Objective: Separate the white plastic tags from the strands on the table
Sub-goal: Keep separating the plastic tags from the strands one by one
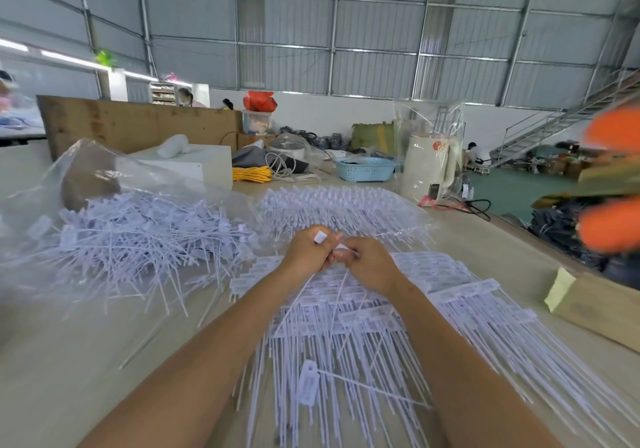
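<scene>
Left hand [306,250] and right hand [367,264] each pinch 1 white tag [320,237] in their grip.

Quick tally from the bench: two hands, the left hand [306,250] and the right hand [369,267], meeting in the middle with one tag [320,237] pinched in the left fingers and another tag [342,247] in the right, so two tags in hand. One loose tag [309,382] lies alone between the forearms, nearer than both hands. Three big heaps of tags, way too many to count singly: one pile [138,239] left of the hands, one row [339,205] beyond them, one sheet stack [433,302] under and right of them. One blue basket [365,168] far beyond. One yellow cord coil [251,173] far beyond, leftward.
</scene>
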